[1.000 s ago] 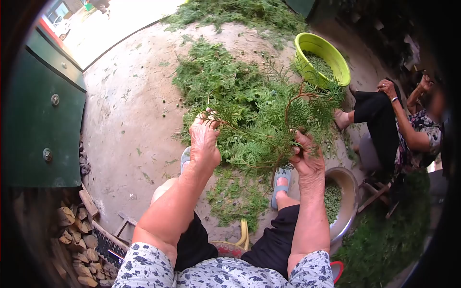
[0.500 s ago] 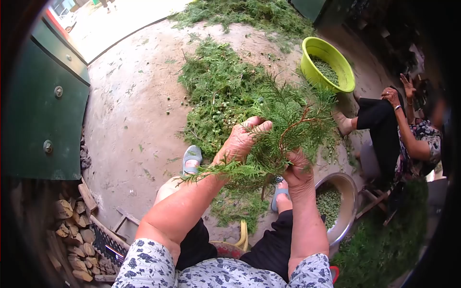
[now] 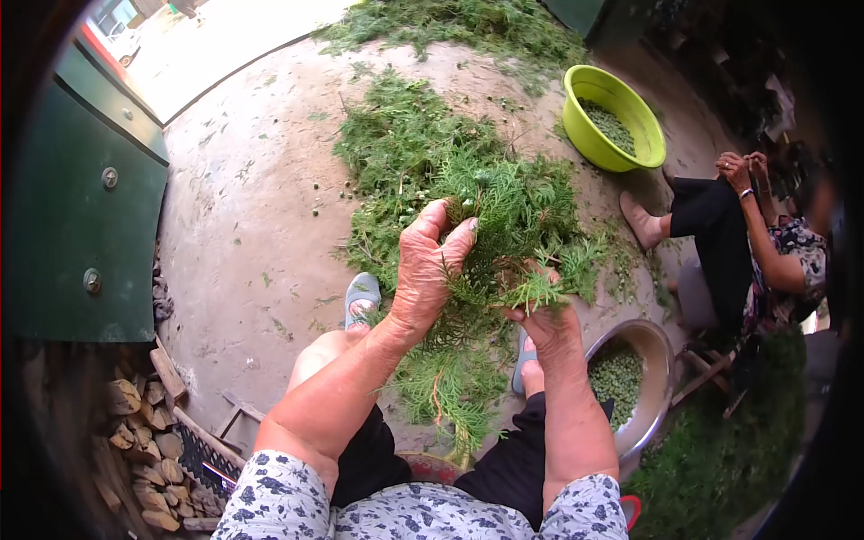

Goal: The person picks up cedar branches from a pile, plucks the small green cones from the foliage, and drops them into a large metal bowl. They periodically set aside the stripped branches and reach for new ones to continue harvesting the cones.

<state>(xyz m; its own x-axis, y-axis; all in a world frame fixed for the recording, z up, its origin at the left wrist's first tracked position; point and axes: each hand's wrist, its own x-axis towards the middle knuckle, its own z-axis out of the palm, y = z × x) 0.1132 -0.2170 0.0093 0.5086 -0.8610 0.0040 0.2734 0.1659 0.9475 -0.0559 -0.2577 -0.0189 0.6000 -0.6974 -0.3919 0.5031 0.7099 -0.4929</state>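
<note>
A leafy green branch [image 3: 508, 220] hangs between my two hands, over the pile of cut greenery [image 3: 405, 135] on the floor. My right hand [image 3: 549, 315] is closed around its stem, with a light green sprig across the fingers. Thumb and forefinger of my left hand [image 3: 432, 261] come close together at a small pale green berry [image 3: 467, 204] among the leaves; whether they touch it is hard to tell. Part of the branch droops below my hands, between my knees. A metal basin [image 3: 661, 360] with green berries stands right of my right forearm.
A lime-green basin [image 3: 576, 117] holding berries stands at the upper right. Beside it sits another person [image 3: 720, 225], hands raised together. Split firewood [image 3: 144, 450] lies lower left, below a green metal door [image 3: 72, 216]. More greenery covers the floor at the top.
The branch has turned and dropped, so part of it now hangs lower between my knees. My left hand has shifted slightly left and turned upright. The other person's hands have come together.
</note>
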